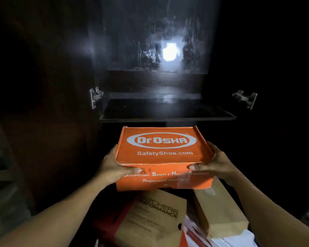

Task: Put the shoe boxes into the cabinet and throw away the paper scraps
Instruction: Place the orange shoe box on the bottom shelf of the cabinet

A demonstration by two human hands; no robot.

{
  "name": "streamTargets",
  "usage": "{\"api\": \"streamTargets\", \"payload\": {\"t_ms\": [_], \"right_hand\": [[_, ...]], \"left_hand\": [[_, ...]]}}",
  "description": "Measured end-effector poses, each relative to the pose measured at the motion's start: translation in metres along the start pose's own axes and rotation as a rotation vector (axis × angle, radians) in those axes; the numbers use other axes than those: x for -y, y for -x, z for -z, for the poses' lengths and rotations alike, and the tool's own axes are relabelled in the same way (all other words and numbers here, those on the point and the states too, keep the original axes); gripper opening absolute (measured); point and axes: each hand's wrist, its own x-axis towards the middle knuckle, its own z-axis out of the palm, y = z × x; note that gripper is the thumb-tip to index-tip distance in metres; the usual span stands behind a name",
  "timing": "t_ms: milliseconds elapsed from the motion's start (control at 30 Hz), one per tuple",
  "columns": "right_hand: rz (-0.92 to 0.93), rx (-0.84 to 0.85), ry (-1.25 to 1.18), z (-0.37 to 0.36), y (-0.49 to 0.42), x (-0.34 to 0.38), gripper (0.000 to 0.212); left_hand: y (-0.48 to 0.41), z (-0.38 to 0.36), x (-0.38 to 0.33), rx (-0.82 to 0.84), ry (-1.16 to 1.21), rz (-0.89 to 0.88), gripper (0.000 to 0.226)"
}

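We hold the orange Dr.Osha shoe box (161,157) at six o'clock from the cabinet shelf (168,114). Our left hand (112,166) and right hand (216,163) clasp its ends. It's stiff cardboard, likely light, so gripping below the lid seems safest.

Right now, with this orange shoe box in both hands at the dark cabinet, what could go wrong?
1. The orange shoe box sits just below the shelf edge; raised carelessly, it may knock that edge.
2. The left hand and right hand grip only its near corners, so the far end could dip.
3. The brown boxes and loose papers lie right beneath; a dropped box would likely land on them.
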Motion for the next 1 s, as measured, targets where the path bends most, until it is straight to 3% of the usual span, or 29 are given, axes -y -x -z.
{"api": "streamTargets", "payload": {"t_ms": [200, 300, 400, 733, 867, 1000], "right_hand": [[0.057, -0.037, -0.052, -0.016, -0.058, -0.045, 0.084], [0.086, -0.039, -0.094, -0.025, -0.079, -0.053, 0.075], [0.093, -0.018, -0.118, -0.038, -0.102, -0.064, 0.093], [0.007, -0.028, -0.076, -0.084, -0.152, -0.112, 0.121], [-0.017, -0.062, 0.007, -0.098, -0.161, -0.127, 0.116], [-0.054, -0.045, 0.048, -0.099, -0.166, -0.131, 0.117]], "left_hand": [[-0.043, -0.016, 0.037, -0.048, 0.055, 0.006, 0.087], [-0.064, -0.016, 0.049, -0.066, 0.046, -0.007, 0.102], [-0.081, -0.022, 0.063, -0.121, 0.039, -0.048, 0.101], [-0.115, -0.035, 0.107, -0.19, 0.072, -0.078, 0.104], [-0.121, -0.038, 0.124, -0.169, 0.101, -0.038, 0.11], [-0.123, -0.044, 0.134, -0.177, 0.071, 0.018, 0.102]]}}
